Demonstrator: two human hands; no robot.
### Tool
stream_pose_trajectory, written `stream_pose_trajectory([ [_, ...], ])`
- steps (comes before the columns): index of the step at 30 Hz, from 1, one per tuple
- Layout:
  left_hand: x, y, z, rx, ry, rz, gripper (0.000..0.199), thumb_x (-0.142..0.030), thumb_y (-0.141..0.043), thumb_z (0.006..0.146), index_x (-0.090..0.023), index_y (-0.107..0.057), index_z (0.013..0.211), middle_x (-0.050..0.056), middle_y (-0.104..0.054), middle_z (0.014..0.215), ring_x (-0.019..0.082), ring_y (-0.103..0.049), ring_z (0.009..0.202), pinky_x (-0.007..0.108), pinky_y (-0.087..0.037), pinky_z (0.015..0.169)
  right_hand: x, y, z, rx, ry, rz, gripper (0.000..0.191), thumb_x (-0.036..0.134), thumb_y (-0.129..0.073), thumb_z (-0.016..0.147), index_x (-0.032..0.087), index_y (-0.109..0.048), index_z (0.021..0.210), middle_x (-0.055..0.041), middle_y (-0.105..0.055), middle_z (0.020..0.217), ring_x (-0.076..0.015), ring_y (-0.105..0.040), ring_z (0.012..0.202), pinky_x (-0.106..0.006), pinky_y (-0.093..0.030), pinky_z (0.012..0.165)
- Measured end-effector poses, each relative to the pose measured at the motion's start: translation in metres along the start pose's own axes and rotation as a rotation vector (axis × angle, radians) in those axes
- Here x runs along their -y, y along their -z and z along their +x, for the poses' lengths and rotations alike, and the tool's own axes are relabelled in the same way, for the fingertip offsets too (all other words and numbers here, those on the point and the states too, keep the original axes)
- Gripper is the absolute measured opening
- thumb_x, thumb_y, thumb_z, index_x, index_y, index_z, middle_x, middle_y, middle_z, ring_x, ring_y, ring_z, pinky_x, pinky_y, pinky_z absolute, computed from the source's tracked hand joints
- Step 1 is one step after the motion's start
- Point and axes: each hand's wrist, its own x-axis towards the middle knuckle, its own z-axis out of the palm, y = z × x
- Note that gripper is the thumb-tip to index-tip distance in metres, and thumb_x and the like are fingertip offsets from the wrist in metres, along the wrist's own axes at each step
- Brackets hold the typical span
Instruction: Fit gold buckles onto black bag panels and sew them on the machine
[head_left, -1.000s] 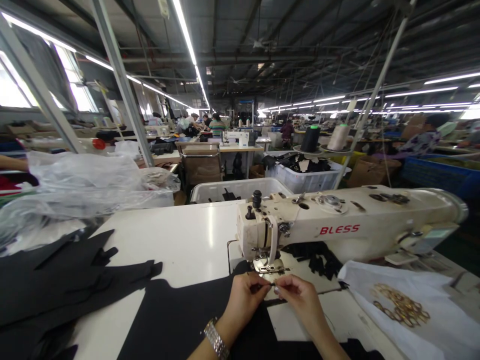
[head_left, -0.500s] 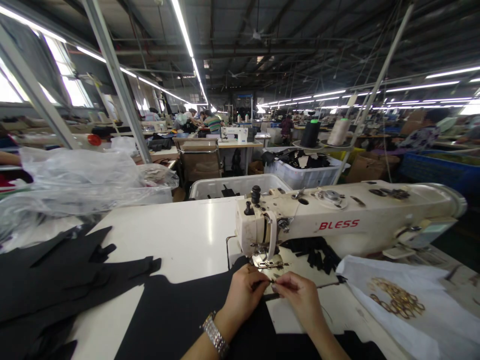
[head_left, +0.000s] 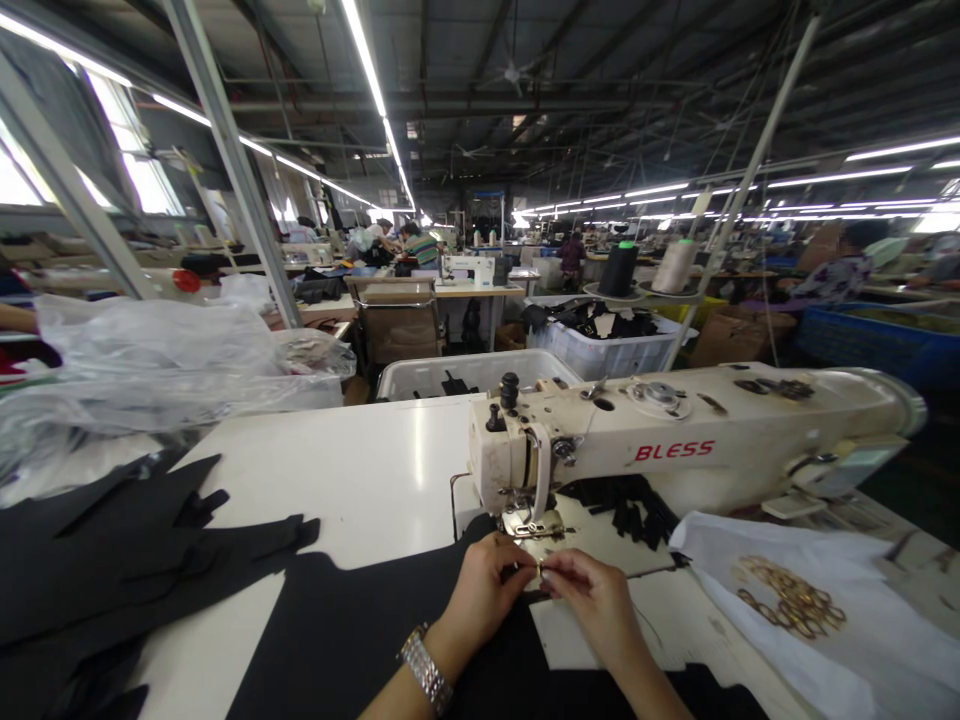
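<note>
Sewing table: L hand, R hand both pinching small gold ring.

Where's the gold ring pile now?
In the head view, lower right, the pile of gold metal rings lies on a white sheet, below the sewing machine's arm and right of the right hand, which pinches a small gold ring with the left hand.

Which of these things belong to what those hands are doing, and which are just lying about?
Belonging to the work: left hand, right hand, small gold-coloured ring pinched between them, black fabric, BLESS sewing machine, gold-coloured rings on white cloth.

Just lying about: plastic bags, white plastic crate.
</note>
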Motion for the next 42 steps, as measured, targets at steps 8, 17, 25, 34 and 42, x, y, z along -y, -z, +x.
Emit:
stream_pose_trajectory([
  [8,-0.003,0.0,-0.001,0.002,0.147,-0.064,0.011,-0.016,-0.056,0.071,-0.012,-0.066,0.071,0.004,-0.061,0.061,0.013,-0.051,0.054,0.02,-0.038,0.051,0.001,0.0,0.002,-0.033,0.005,0.012,0.025,0.042,-0.057,0.071,0.017,-0.058,0.073,-0.0024,-0.06,0.063,-0.0159,-0.057,0.059,-0.024,-0.046,0.055],
  [17,-0.005,0.001,-0.002,0.09,0.176,-0.326,0.026,-0.028,-0.051,0.077,-0.008,-0.065,0.07,0.007,-0.062,0.063,0.013,-0.051,0.055,0.021,-0.038,0.053,-0.008,0.0,0.004,-0.037,-0.101,0.073,0.026,0.041,-0.061,0.067,0.016,-0.06,0.07,-0.0019,-0.061,0.057,-0.0141,-0.055,0.051,-0.022,-0.041,0.046],
  [25,0.003,0.002,0.001,0.233,0.291,-0.898,0.023,-0.031,-0.068,0.067,-0.009,-0.068,0.074,0.007,-0.064,0.066,0.01,-0.054,0.054,0.02,-0.044,0.054,-0.003,0.0,0.006,0.039,-0.121,0.215,0.032,0.046,-0.064,0.064,0.015,-0.062,0.071,-0.0049,-0.064,0.06,-0.0177,-0.06,0.056,-0.025,-0.044,0.05],
  [34,0.007,0.0,0.005,0.176,0.36,-0.978,0.027,-0.017,-0.08,0.047,-0.009,-0.061,0.063,0.005,-0.064,0.066,0.013,-0.059,0.058,0.021,-0.047,0.057,-0.004,-0.005,0.004,0.019,-0.146,0.233,0.03,0.041,-0.071,0.055,0.014,-0.059,0.062,-0.0001,-0.058,0.049,-0.0102,-0.049,0.042,-0.021,-0.038,0.042],
  [42,0.007,-0.005,0.001,0.155,0.375,-0.884,0.023,-0.02,-0.076,0.054,-0.008,-0.057,0.062,0.005,-0.064,0.068,0.013,-0.059,0.062,0.021,-0.046,0.06,-0.004,-0.004,0.001,-0.01,-0.091,0.19,0.025,0.038,-0.066,0.063,0.015,-0.058,0.062,0.0006,-0.057,0.05,-0.01,-0.05,0.045,-0.02,-0.04,0.045],
])
